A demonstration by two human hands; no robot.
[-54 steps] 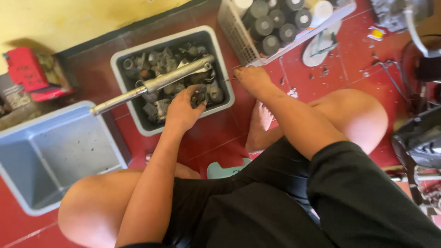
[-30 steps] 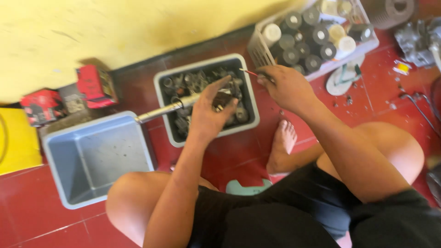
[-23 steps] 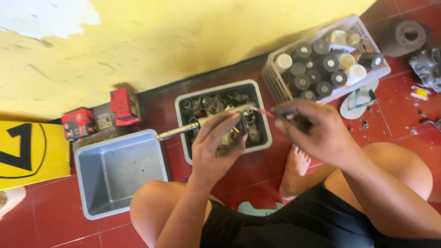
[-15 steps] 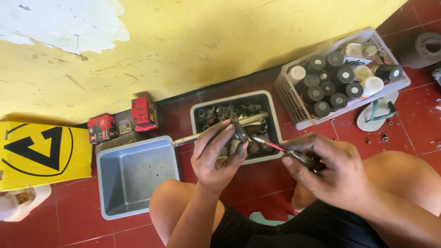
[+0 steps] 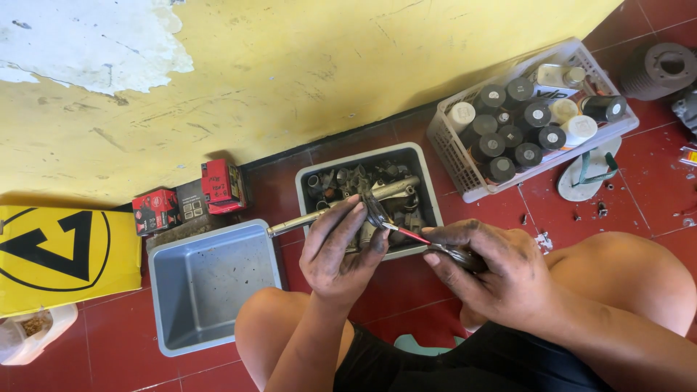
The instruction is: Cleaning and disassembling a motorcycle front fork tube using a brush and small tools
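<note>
Both of our grips are closed on things. Our left hand [image 5: 340, 250] curls its blackened fingers around a small dark greasy metal part [image 5: 375, 212], held up in front of us. Our right hand [image 5: 488, 270] clenches a slim tool with a red shaft and metal tip [image 5: 406, 234], whose point touches the metal part just right of the left grip.

Beyond both hands, on the red tiled floor [image 5: 653, 174], sits a grey plastic tub full of oily metal parts [image 5: 427, 190], with a long silver metal rod [image 5: 330, 209] lying across it. Left of the left grip stands a grey plastic tub with nothing in it [image 5: 168, 290], and behind it two small red boxes [image 5: 190, 197] against the yellow wall [image 5: 305, 72]. Far right of the right grip is a white plastic basket of capped bottles [image 5: 450, 141].
</note>
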